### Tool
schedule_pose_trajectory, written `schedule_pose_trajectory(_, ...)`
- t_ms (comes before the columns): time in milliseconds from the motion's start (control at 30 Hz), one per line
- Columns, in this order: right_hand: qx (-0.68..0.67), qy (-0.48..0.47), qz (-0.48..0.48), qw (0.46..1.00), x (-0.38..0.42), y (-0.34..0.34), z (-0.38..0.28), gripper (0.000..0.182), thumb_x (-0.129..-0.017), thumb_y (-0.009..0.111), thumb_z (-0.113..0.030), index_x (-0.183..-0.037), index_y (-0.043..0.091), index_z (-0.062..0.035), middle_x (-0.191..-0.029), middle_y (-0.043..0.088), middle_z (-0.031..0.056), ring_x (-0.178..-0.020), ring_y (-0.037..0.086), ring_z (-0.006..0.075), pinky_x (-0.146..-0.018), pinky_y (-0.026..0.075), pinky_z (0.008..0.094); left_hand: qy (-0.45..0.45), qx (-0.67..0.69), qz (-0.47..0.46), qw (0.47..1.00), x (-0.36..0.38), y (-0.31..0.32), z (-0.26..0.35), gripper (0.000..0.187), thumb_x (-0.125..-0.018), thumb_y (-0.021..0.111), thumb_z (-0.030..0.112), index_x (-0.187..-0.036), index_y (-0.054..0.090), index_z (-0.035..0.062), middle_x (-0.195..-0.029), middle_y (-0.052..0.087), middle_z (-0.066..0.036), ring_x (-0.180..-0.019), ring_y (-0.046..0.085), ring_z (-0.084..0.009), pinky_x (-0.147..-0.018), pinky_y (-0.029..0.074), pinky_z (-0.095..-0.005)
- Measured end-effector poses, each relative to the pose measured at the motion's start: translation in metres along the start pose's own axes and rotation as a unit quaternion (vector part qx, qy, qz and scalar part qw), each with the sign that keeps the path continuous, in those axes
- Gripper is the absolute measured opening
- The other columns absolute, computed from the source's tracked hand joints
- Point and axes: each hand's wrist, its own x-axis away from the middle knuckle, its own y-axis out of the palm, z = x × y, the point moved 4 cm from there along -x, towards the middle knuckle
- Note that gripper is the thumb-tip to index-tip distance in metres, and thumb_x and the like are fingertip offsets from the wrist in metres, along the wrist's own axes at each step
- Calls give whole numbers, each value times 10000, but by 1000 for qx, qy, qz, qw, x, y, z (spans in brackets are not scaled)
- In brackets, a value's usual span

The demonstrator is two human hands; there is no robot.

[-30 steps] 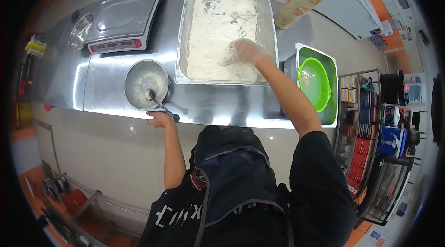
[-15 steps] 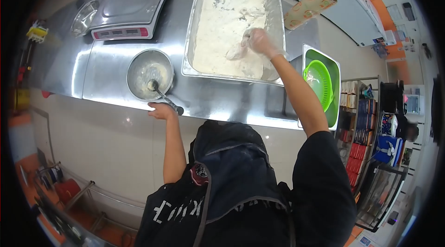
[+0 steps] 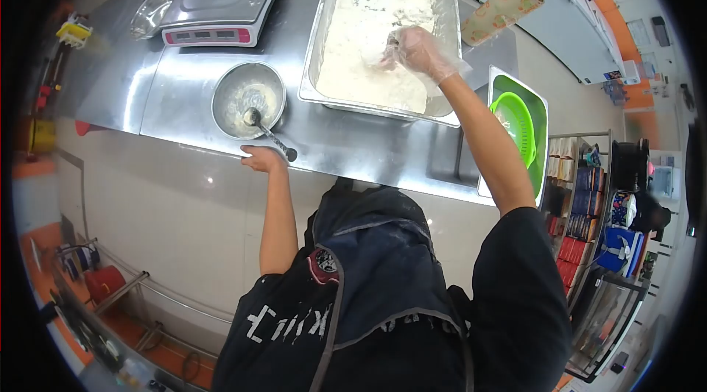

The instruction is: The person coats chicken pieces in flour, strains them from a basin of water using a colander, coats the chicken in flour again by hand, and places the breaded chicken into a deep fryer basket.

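- In the metal tray (image 3: pixel 361 106): pale powder (image 3: pixel 350 72), spread broadly; gloved right hand (image 3: pixel 418 52) over it, farther from the near rim than a second ago, so handling seemingly continues there.
- Right fingers: curled inward; contents, if any, too blurred to tell.
- At the edge of the worktop (image 3: pixel 346 145): left hand (image 3: pixel 264 159), fingers loosely parted, nothing seen held; bowl (image 3: pixel 225 100) and spoon (image 3: pixel 274 139) just beside.

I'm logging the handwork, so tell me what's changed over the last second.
The gloved right hand has moved slightly farther from the person over the floury layer in the tray; whether it grips any is unclear. The left hand stays at the table edge near the bowl, and the spoon still rests in the bowl.
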Motion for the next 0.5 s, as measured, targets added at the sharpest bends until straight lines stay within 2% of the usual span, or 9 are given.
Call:
schedule_pose_trajectory(33, -12, -33, 1, 999, 0, -2, -2, 139, -735, 547, -185, -763, 622, -72, -718, 586, 170, -713, 570, 340, -647, 459, 384, -4, 19, -6, 1000, -3, 1, -1, 610, -882, 299, 435, -1078, 382, -136, -1025, 458, -359, -978, 454, -458, -869, 346, -486)
schedule_pose_trajectory(133, 37, 18, -10, 999, -1, -11, 8, 147, -743, 539, -176, -771, 620, -57, -736, 583, 184, -703, 571, 345, -638, 463, 379, 3, 50, -18, 999, -1, 0, -1, 629, -882, 289, 456, -1062, 405, -135, -1031, 462, -351, -990, 446, -456, -873, 338, -480)
schedule_pose_trajectory(167, 30, 5, 3, 1000, 2, -16, 9, 151, -743, 539, -175, -777, 621, -53, -741, 583, 185, -704, 571, 345, -637, 464, 377, -3, 51, -12, 999, 4, -6, 9, 636, -881, 287, 464, -1056, 413, -135, -1036, 462, -350, -991, 445, -456, -875, 335, -477)
schedule_pose_trajectory(233, 23, -19, 30, 999, 6, -33, 17, 159, -742, 537, -174, -788, 621, -46, -752, 582, 187, -707, 569, 346, -634, 465, 375, -13, 53, 1, 999, 13, -17, 30, 652, -879, 284, 479, -1046, 429, -134, -1047, 462, -346, -993, 443, -457, -878, 331, -472)
schedule_pose_trajectory(300, 8, -5, 82, 997, 17, -62, 32, 162, -734, 549, -178, -791, 625, -47, -747, 608, 148, -707, 582, 310, -647, 464, 356, -88, 46, 2, 995, 34, -41, 71, 657, -879, 284, 483, -1047, 431, -135, -1051, 461, -348, -995, 442, -457, -880, 331, -470)
schedule_pose_trajectory(400, -7, 13, 157, 987, 55, -111, 56, 167, -711, 563, -192, -799, 619, -63, -769, 619, 126, -725, 588, 276, -685, 466, 328, -106, 39, 3, 994, 40, -46, 83, 687, -873, 283, 500, -1042, 430, -150, -1043, 464, -353, -1000, 446, -449, -885, 333, -466)
schedule_pose_trajectory(467, 26, 19, 168, 985, 92, -155, 55, 174, -700, 578, -186, -809, 614, -55, -750, 619, 116, -704, 588, 261, -683, 466, 325, -77, 0, -21, 997, 43, -48, 87, 694, -871, 286, 505, -1041, 427, -154, -1044, 462, -354, -1001, 448, -444, -886, 337, -464)
schedule_pose_trajectory(500, 35, 81, 171, 981, 112, -176, 50, 192, -710, 579, -190, -832, 607, -45, -740, 614, 114, -711, 588, 257, -685, 465, 329, -44, -32, -43, 998, 44, -50, 89, 699, -868, 288, 508, -1042, 425, -154, -1048, 459, -354, -1002, 449, -442, -887, 339, -463)
